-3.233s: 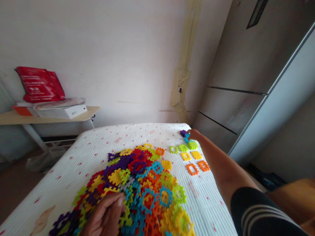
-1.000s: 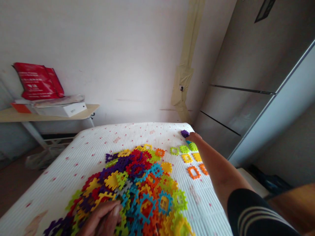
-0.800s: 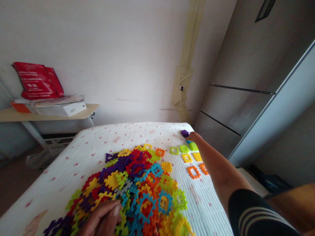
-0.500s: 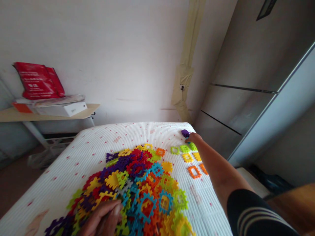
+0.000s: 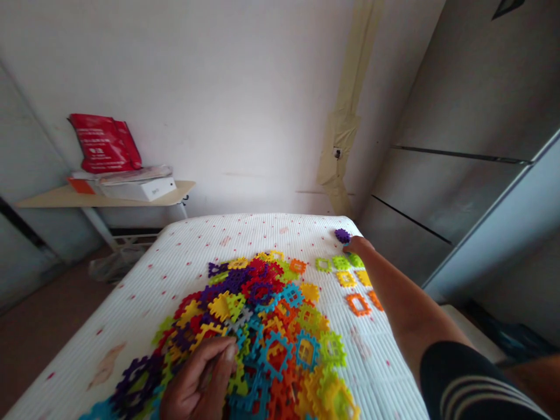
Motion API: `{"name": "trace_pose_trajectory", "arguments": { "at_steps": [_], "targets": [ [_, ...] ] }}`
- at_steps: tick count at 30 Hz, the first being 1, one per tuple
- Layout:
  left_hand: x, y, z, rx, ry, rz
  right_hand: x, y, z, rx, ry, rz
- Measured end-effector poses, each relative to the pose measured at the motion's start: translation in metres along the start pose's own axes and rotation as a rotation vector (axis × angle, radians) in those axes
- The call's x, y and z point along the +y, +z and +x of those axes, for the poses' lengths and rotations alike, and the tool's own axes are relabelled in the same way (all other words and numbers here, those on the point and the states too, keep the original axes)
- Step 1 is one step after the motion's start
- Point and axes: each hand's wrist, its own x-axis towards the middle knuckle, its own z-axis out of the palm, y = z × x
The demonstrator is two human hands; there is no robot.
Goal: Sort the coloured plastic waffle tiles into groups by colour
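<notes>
Head view: the left hand (image 5: pixel 196 379), loosely curled, is over a heap of toy pieces (image 5: pixel 262 326); whether it holds one is unclear. The right hand (image 5: pixel 360 245), grip hidden, stays beside a purple piece (image 5: pixel 342 235); the view has shifted, but the layout hasn't.

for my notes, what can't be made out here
All in the head view:
Whether the left grip holds a piece: its curl hides it.
Whether the right grip does: its back hides it.
Rightmost orange piece: partly behind the right forearm.
Print on the red bag: too small and blurred.
Near end of the pile: cut off by the bottom edge.
</notes>
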Motion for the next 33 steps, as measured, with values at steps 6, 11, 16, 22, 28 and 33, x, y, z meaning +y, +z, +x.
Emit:
{"name": "trace_pose_trajectory", "arguments": {
  "at_steps": [6,11,16,22,28,33],
  "targets": [
    [0.02,0.007,-0.007,0.055,0.018,-0.129,-0.01,-0.031,-0.029,0.097,-0.064,0.031],
    [0.01,0.005,-0.007,0.027,0.085,-0.118,-0.044,-0.046,-0.088,0.091,-0.455,0.16],
    [-0.008,0.001,-0.001,-0.069,0.195,-0.051,-0.078,-0.03,-0.16,-0.179,-1.01,0.446],
    [-0.012,0.002,0.001,-0.079,0.249,-0.038,-0.093,-0.005,-0.193,-0.146,-1.08,0.205],
    [-0.012,0.003,-0.001,-0.057,0.284,-0.035,-0.096,0.011,-0.197,-0.038,-1.057,0.196],
    [-0.011,0.004,-0.003,-0.048,0.209,-0.024,-0.096,0.015,-0.197,0.001,-1.064,0.186]
  ]
}}
